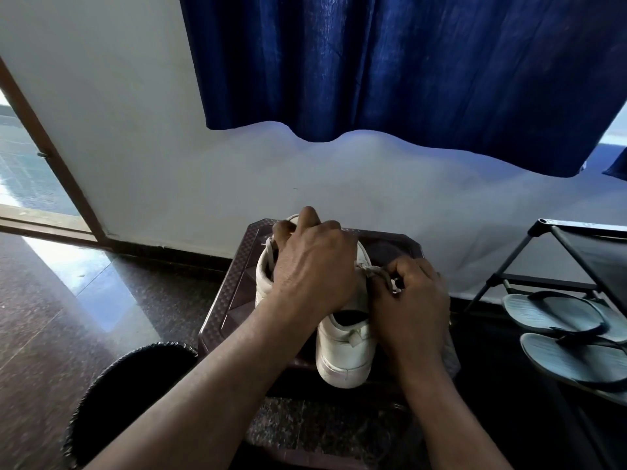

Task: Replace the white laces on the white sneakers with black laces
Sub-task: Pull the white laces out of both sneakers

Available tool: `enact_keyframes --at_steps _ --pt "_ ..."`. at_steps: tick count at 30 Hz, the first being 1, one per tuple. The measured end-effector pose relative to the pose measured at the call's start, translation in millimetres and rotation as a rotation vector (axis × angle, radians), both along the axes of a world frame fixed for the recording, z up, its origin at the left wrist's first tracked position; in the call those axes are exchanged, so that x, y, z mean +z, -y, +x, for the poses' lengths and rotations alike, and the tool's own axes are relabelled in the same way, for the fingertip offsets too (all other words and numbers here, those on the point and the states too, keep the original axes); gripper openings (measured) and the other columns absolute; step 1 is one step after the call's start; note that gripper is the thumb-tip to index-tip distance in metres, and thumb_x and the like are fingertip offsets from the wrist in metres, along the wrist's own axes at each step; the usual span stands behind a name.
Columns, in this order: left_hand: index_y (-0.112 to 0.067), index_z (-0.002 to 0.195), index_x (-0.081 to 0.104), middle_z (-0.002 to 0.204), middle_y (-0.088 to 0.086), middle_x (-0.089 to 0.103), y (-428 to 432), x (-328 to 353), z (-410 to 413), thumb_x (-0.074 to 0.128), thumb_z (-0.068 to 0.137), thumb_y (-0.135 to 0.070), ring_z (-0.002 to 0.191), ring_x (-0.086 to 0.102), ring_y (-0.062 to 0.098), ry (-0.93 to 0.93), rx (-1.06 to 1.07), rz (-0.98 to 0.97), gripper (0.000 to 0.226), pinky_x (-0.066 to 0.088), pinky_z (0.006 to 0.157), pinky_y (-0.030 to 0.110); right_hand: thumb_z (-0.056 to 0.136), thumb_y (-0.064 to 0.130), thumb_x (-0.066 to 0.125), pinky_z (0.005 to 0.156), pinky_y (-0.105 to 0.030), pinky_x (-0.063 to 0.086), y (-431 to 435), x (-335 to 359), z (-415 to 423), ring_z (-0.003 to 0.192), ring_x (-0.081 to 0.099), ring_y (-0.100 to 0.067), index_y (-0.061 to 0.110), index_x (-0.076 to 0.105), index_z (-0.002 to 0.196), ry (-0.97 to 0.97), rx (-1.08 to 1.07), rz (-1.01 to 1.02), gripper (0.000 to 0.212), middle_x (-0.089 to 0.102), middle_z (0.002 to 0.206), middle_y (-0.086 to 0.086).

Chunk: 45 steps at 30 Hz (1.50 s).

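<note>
Sneaker [346,347]: long axis runs away, heel nearest. Left hand [312,262] grips forepart, seemingly; right hand [410,300], just right, pinches white lace [373,270].

Bare forearms stretched forward, left hand [312,266] curled palm-down, right hand [412,300] just beside it, closed in a pinch

Both forearms [210,378] are bare; tendons ridge the left grip [312,266].
</note>
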<state>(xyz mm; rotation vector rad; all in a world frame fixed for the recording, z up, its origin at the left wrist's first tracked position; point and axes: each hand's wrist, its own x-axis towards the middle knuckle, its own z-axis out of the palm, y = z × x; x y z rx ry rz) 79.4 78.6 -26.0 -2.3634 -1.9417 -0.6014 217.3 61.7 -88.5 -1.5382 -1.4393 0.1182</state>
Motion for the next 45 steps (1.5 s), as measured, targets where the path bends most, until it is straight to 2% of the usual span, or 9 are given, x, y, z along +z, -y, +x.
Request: enact_keyframes --at_steps 7,11,15,21,26,32,39,41,45 --pt "-0.029 0.083 0.068 0.076 -0.014 0.073 -4.8 12.3 -15.6 0.063 0.087 -0.013 0.083 0.066 0.006 0.686 -0.007 -0.179 0.017 0.048 0.074 0.031 0.081 0.023 0.068 0.063 -0.033 0.031 3.3 1.2 -2.0 0.076 0.050 -0.023 0.024 0.049 0.071 -0.037 0.019 -0.005 0.021 0.052 0.082 0.001" --pt "-0.030 0.108 0.072 0.091 -0.011 0.074 -8.6 4.5 -25.3 0.070 0.091 -0.035 0.107 0.052 0.018 0.275 -0.045 0.002 0.018 0.043 0.079 0.031 0.081 0.016 0.071 0.062 -0.034 0.034 2.1 1.1 -4.6 0.075 0.052 -0.021 0.022 0.054 0.071 -0.062 -0.024 -0.039 0.021 0.055 0.085 0.002" --pt "-0.024 0.091 0.078 0.094 -0.008 0.072 -10.0 -6.0 -20.9 0.063 0.094 -0.039 0.103 0.049 0.023 0.025 -0.054 0.164 0.021 0.042 0.081 0.034 0.082 0.019 0.071 0.063 -0.032 0.035 2.8 1.3 -6.0 0.073 0.055 -0.019 0.019 0.061 0.076 -0.077 -0.039 -0.062 0.012 0.058 0.089 0.004" --pt "-0.016 0.070 0.064 0.067 0.003 0.062 -6.9 21.9 -22.0 0.072 0.089 -0.040 0.063 0.057 0.015 1.191 -0.089 -0.306 0.031 0.047 0.067 0.025 0.082 0.022 0.067 0.067 -0.035 0.045 4.8 2.6 -5.9 0.077 0.058 -0.017 0.021 0.060 0.075 -0.091 -0.027 -0.076 0.011 0.058 0.089 0.006" --pt "-0.024 0.081 0.071 0.085 -0.010 0.061 -3.3 23.7 -31.8 0.076 0.090 -0.037 0.083 0.062 0.013 0.232 -0.052 -0.037 0.016 0.043 0.068 0.026 0.083 0.021 0.068 0.067 -0.036 0.046 3.9 2.2 -7.1 0.076 0.057 -0.017 0.021 0.059 0.076 -0.084 -0.032 -0.076 0.012 0.059 0.090 0.005" --pt "-0.023 0.100 0.079 0.094 -0.007 0.061 -3.5 19.7 -30.3 0.069 0.097 -0.028 0.090 0.063 0.019 0.060 -0.056 0.007 0.012 0.048 0.077 0.031 0.083 0.020 0.068 0.067 -0.035 0.042 5.5 3.9 -7.5 0.077 0.056 -0.018 0.021 0.058 0.075 -0.087 -0.027 -0.084 0.013 0.058 0.089 0.004" --pt "-0.007 0.089 0.056 0.089 0.011 0.074 4.0 41.7 -25.2 0.044 0.112 -0.016 0.084 0.074 0.025 1.525 -0.308 -0.366 0.027 0.060 0.091 0.041 0.084 0.021 0.067 0.069 -0.035 0.045 4.9 4.6 -8.6 0.079 0.058 -0.022 0.023 0.057 0.076 -0.048 -0.046 -0.088 0.013 0.060 0.091 0.001" --pt "-0.011 0.085 0.051 0.074 0.003 0.061 -0.3 33.6 -25.6 0.049 0.111 -0.025 0.066 0.060 0.020 1.382 -0.194 -0.290 0.030 0.057 0.074 0.036 0.084 0.022 0.068 0.069 -0.035 0.046 4.9 4.1 -8.3 0.078 0.058 -0.020 0.023 0.057 0.075 -0.056 -0.043 -0.092 0.013 0.060 0.090 0.003" --pt "-0.020 0.110 0.041 0.075 -0.010 0.053 -0.9 13.1 -23.5 0.071 0.096 -0.031 0.066 0.050 0.007 0.507 -0.063 -0.011 0.035 0.037 0.060 0.025 0.082 0.020 0.070 0.068 -0.036 0.047 4.7 3.4 -8.2 0.074 0.058 -0.017 0.020 0.059 0.074 -0.098 -0.013 -0.067 0.013 0.058 0.087 0.003"
